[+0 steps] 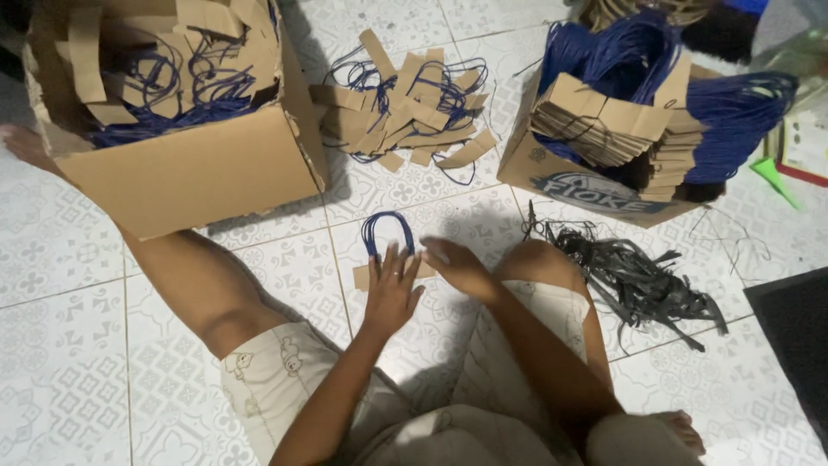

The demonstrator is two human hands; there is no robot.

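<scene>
I sit on a patterned white tile floor. My left hand (392, 289) lies flat, fingers spread, pressing a brown cardboard strip (362, 276) that carries a loop of blue cord (386, 229). My right hand (457, 266) rests beside it, fingers extended toward the same strip's right end, holding nothing that I can see. Just beyond the strip lies a loose pile of finished cardboard strips with blue cord loops (405, 108).
A large open cardboard box (190, 173) of strips and cords stands at the far left, against my left leg (198, 285). Another box (595, 185) at the right holds stacked cardboard pieces and blue cord bundles. Black plastic strips (638, 276) lie by my right knee. A dark mat (798, 332) sits far right.
</scene>
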